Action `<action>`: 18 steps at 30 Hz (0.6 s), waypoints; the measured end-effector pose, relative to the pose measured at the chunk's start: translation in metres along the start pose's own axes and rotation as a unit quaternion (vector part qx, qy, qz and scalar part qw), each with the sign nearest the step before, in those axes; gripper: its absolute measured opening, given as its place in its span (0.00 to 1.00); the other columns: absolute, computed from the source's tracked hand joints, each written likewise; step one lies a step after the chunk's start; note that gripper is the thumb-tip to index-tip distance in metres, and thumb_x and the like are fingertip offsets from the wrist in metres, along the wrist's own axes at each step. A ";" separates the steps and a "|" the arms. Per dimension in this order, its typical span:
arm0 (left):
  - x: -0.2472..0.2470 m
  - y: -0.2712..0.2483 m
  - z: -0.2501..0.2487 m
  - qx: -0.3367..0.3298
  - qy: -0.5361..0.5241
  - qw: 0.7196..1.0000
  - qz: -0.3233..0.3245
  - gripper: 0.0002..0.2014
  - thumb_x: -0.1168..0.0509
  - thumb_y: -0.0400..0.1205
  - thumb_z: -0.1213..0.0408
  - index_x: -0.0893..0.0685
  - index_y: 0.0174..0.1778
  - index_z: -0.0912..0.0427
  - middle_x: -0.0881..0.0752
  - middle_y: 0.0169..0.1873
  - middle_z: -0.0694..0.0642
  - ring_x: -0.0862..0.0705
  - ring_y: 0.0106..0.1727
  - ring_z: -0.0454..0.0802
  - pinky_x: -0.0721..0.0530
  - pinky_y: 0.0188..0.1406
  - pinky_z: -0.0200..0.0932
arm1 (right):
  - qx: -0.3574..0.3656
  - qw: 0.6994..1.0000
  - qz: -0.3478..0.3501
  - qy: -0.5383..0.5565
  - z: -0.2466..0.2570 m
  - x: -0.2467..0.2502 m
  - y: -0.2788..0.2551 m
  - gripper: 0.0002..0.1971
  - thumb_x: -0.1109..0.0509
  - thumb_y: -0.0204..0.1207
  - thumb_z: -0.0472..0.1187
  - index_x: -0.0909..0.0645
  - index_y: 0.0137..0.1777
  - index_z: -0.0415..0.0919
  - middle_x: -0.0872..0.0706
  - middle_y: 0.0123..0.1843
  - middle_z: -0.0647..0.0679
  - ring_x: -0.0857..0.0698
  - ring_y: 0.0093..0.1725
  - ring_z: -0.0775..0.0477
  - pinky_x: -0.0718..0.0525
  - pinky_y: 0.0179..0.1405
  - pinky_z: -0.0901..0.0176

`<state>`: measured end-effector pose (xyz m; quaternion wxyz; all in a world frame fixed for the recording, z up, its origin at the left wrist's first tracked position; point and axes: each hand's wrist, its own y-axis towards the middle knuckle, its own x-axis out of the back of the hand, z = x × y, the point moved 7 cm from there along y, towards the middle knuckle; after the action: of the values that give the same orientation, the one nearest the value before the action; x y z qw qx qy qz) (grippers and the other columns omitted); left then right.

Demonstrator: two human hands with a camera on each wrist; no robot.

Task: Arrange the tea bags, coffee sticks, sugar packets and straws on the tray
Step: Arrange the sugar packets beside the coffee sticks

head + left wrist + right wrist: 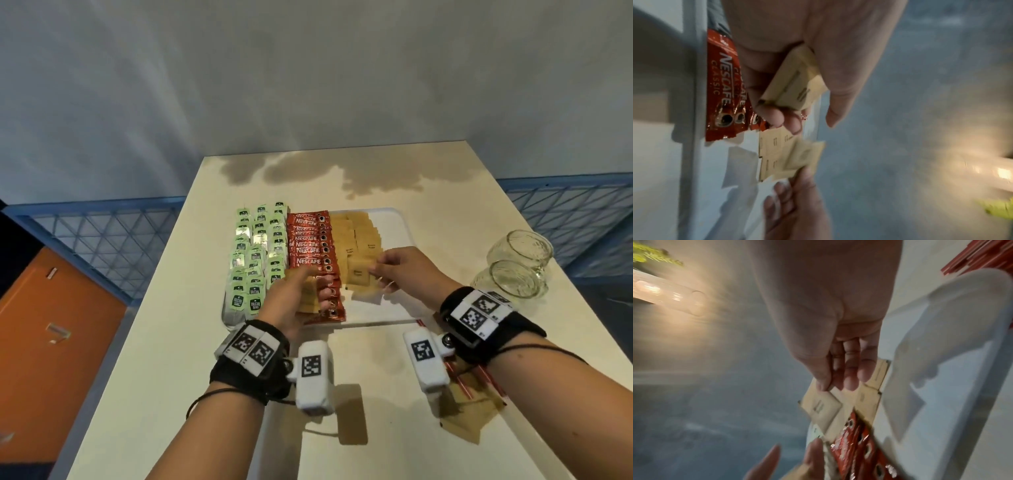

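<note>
The left hand grips a reserve stack of tan paper sugar packets, feeding the right hand, whose fingers pinch one packet over the white plastic tray beside red coffee sticks. Red straws wait on the bench; two glass jars stand clear.

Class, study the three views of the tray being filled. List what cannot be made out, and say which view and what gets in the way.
- Straws, head view: the right wrist rig covers most of them, so no count.
- Stack of sugar packets in the left hand, left wrist view: fingers cover it; number unclear.
- Print on the packet pinched by the right hand, right wrist view: blurred.
- Tea bags, both wrist views: only a green smear.
</note>
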<state>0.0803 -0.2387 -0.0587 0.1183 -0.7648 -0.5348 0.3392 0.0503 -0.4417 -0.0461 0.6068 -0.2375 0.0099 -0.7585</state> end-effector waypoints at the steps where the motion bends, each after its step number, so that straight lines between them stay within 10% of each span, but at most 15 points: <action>1: 0.005 0.001 -0.002 0.016 -0.039 0.999 0.007 0.12 0.40 0.85 0.64 0.19 0.60 0.66 0.10 0.49 0.63 0.13 0.37 0.52 0.12 0.36 0.45 | -0.029 1.000 0.004 0.003 -0.012 0.000 0.004 0.07 0.30 0.81 0.34 0.17 0.42 0.31 0.16 0.32 0.41 0.21 0.29 0.46 0.22 0.27 0.59; 7: 0.033 0.010 -0.010 0.019 -0.131 0.991 0.015 0.19 0.48 0.86 0.73 0.28 0.74 0.70 0.13 0.60 0.67 0.11 0.57 0.59 0.09 0.49 0.52 | -0.092 0.995 0.027 0.019 -0.039 -0.013 0.017 0.09 0.28 0.79 0.32 0.23 0.38 0.34 0.21 0.31 0.38 0.26 0.25 0.48 0.31 0.25 0.57; 14: 0.061 0.014 -0.011 -0.053 -0.011 0.995 -0.082 0.12 0.33 0.83 0.66 0.17 0.62 0.65 0.08 0.48 0.62 0.08 0.47 0.54 0.09 0.43 0.47 | -0.079 0.996 0.019 -0.021 -0.031 -0.018 0.030 0.12 0.24 0.75 0.33 0.22 0.33 0.34 0.14 0.37 0.39 0.16 0.29 0.50 0.17 0.32 0.61; 18: 0.067 0.013 -0.011 -0.062 0.030 0.990 -0.121 0.13 0.27 0.79 0.65 0.16 0.58 0.63 0.08 0.46 0.61 0.08 0.46 0.55 0.10 0.36 0.43 | -0.063 0.994 0.011 -0.089 -0.035 -0.016 0.034 0.14 0.21 0.71 0.44 0.20 0.30 0.42 0.10 0.41 0.42 0.11 0.42 0.45 0.11 0.50 0.47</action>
<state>0.1104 -0.1814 -0.0840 0.1265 -0.7098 -0.6400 0.2657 0.0713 -0.4454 -0.0927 0.5976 -0.3419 0.0065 -0.7252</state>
